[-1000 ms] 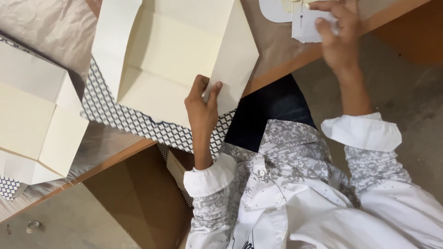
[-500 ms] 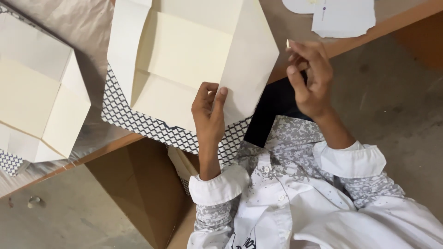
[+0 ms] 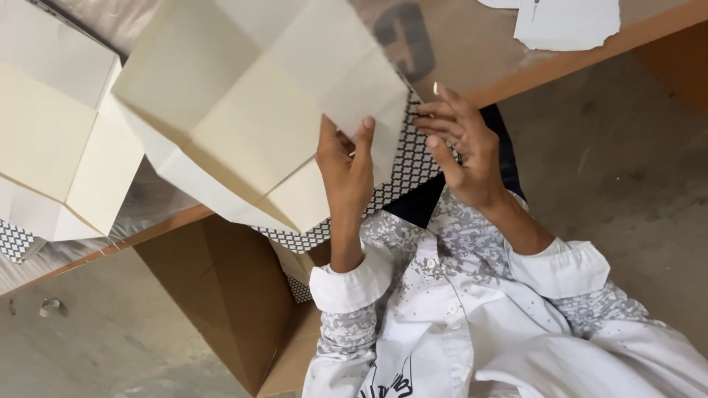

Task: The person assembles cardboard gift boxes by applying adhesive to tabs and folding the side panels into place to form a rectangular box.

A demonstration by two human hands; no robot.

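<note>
My left hand grips the near edge of a large cream card sheet that is creased into panels and tilted up off the table. Under it lies a sheet with a black-and-white lattice pattern. My right hand is just right of the card's corner. Its fingers are spread over the patterned sheet and nothing is in them. Both wrists show white cuffs over a grey-printed white shirt.
A second creased cream sheet lies at the left. Torn white paper pieces rest at the far right of the wooden table edge. A brown cardboard box stands under the table, with a small ring on the concrete floor.
My right hand has come back from the white paper pieces to the card's right corner. The cream sheet has been lifted and tilted in my left hand.
</note>
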